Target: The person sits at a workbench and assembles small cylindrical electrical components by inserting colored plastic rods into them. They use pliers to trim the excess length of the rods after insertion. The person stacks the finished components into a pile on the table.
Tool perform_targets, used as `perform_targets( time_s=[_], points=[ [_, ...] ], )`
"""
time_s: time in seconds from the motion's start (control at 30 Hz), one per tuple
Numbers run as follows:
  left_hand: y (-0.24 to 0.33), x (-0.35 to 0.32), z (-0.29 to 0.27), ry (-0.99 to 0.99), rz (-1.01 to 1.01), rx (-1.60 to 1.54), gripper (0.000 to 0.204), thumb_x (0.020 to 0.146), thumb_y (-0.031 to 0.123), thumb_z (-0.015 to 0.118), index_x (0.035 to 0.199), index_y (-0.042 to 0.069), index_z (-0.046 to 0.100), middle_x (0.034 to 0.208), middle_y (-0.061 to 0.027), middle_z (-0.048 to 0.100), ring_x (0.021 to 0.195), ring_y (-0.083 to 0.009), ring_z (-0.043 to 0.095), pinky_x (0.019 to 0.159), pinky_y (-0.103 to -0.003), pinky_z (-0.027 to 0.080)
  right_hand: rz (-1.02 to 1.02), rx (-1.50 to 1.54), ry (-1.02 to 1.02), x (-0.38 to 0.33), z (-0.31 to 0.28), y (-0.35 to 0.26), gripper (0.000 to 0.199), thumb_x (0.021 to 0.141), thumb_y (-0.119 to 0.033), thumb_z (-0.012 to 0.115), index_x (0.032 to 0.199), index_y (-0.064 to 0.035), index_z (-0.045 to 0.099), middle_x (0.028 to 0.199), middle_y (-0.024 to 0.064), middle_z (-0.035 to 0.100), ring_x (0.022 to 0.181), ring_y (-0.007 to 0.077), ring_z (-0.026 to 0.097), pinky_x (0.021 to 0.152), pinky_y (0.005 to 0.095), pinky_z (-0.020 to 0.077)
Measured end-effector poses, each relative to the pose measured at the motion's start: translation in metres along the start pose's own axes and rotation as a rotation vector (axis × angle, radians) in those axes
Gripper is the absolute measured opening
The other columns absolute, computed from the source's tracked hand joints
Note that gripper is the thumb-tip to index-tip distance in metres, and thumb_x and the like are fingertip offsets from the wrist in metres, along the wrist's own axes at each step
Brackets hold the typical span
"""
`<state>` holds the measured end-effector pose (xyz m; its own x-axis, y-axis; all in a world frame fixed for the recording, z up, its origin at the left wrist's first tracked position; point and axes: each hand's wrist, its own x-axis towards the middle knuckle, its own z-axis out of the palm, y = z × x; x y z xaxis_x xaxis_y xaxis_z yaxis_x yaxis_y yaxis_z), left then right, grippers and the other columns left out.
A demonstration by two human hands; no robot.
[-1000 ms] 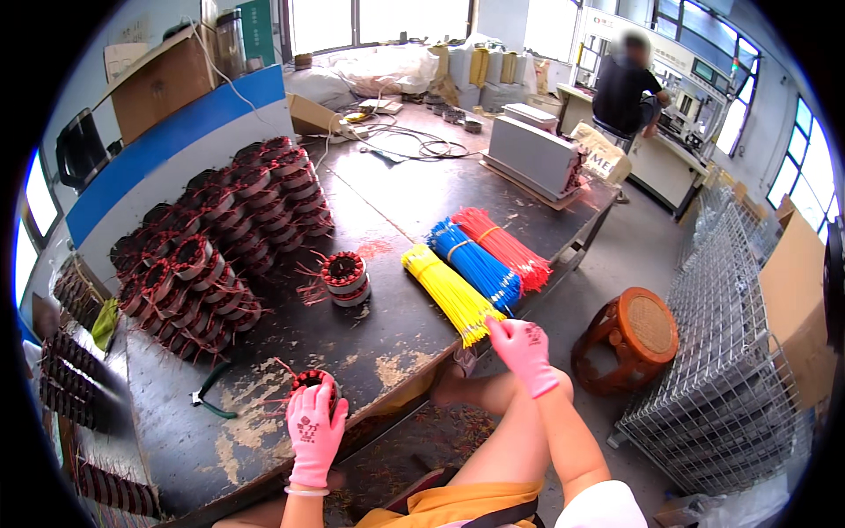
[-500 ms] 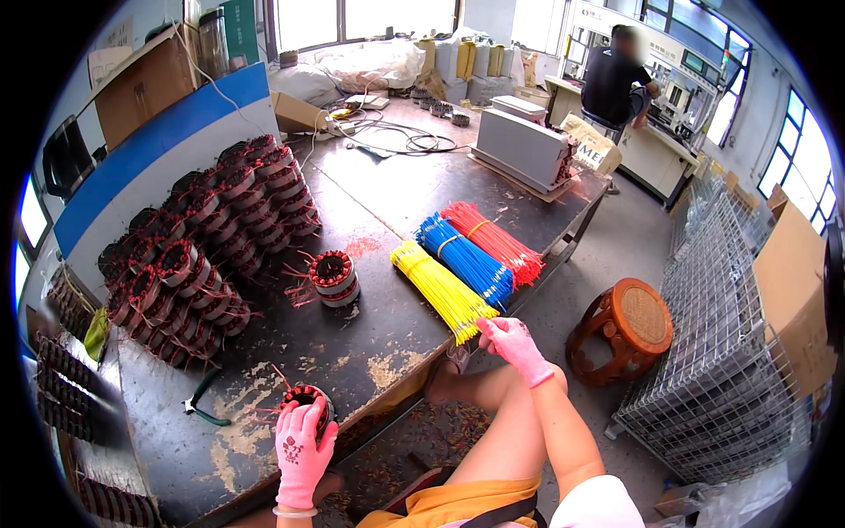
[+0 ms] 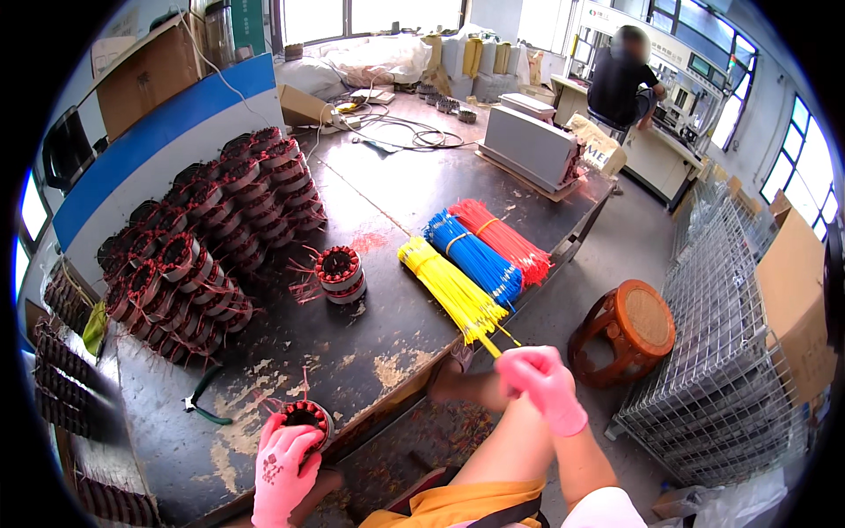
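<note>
My left hand (image 3: 287, 468), in a pink glove, is closed on a motor stator (image 3: 322, 419) at the table's near edge. The stator has red coils and a dark ring; the fingers hide part of it. My right hand (image 3: 541, 385), also gloved in pink, is closed on yellow wire (image 3: 489, 347) that stretches out of the near end of a yellow wire bundle (image 3: 444, 280). Beside this bundle lie a blue wire bundle (image 3: 473, 261) and a red wire bundle (image 3: 502, 242), each banded. Another stator stack (image 3: 341, 277) stands mid-table.
Tall piles of stators (image 3: 207, 238) fill the left of the table (image 3: 370, 330). Green-handled cutters (image 3: 204, 400) lie near my left hand. A wooden stool (image 3: 623, 330) and a wire mesh cage (image 3: 695, 352) stand at right. A person (image 3: 619, 84) sits at a machine behind.
My right hand has moved right and toward me from the yellow bundle's end, drawing yellow wire out. My left hand has shifted slightly on the stator, its fingers reaching further over the ring.
</note>
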<state>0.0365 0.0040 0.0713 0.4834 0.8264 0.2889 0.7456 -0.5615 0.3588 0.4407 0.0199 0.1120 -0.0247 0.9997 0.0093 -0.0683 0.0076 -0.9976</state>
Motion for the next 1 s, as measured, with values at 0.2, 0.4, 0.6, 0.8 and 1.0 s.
perform_targets(
  time_s=[0.2,0.4,0.6,0.8,1.0],
  points=[
    [0.057,0.031,-0.002,0.509,0.154,0.372,0.047,0.076,0.031,0.082,0.115,0.012,0.063,0.126,-0.0090,0.061,0.119,-0.0344,0.059,0.112,-0.063,0.036,-0.586,-0.331,-0.568,0.014,0.115,0.007,0.034,0.092,-0.012,0.070,0.065,-0.0021,0.052,0.061,0.0091,0.054,0.061,0.0274,0.056,0.058,0.0391,0.0421],
    [0.042,0.036,-0.008,0.536,0.233,0.296,0.034,0.068,0.006,0.080,0.100,0.019,0.076,0.087,0.0008,0.055,0.089,-0.0201,0.065,0.076,-0.036,0.059,-0.385,-0.312,-0.396,0.020,0.096,0.004,0.014,0.091,-0.013,0.073,0.100,-0.0033,0.072,0.089,0.0115,0.069,0.081,0.0251,0.067,0.077,0.0349,0.0532],
    [0.018,0.036,0.020,0.444,-0.021,0.139,0.039,0.078,0.010,0.080,0.116,0.015,0.073,0.092,-0.0022,0.061,0.078,-0.0233,0.066,0.063,-0.036,0.052,-0.504,-1.335,0.313,0.113,0.017,0.063,0.071,0.096,-0.040,0.062,0.148,0.0040,0.043,0.150,0.0215,0.048,0.137,0.0362,0.045,0.114,0.0480,0.0331],
    [0.012,0.046,0.040,0.304,-0.207,-0.137,0.051,0.084,0.019,0.077,0.133,0.011,0.065,0.094,-0.0074,0.061,0.075,-0.0261,0.066,0.067,-0.037,0.053,-0.231,-1.776,0.203,0.212,0.016,0.110,0.077,0.098,-0.044,0.055,0.155,0.0037,0.034,0.158,0.0203,0.040,0.145,0.0335,0.038,0.119,0.0462,0.0276],
    [0.002,0.044,0.051,0.275,-0.343,-0.215,0.031,0.092,0.021,0.068,0.122,0.013,0.071,0.098,-0.0079,0.065,0.079,-0.0291,0.068,0.068,-0.039,0.053,-0.332,-1.718,0.238,0.231,0.020,0.119,0.074,0.093,-0.042,0.062,0.147,0.0050,0.044,0.147,0.0195,0.049,0.134,0.0319,0.047,0.112,0.0438,0.0344]
  ],
)
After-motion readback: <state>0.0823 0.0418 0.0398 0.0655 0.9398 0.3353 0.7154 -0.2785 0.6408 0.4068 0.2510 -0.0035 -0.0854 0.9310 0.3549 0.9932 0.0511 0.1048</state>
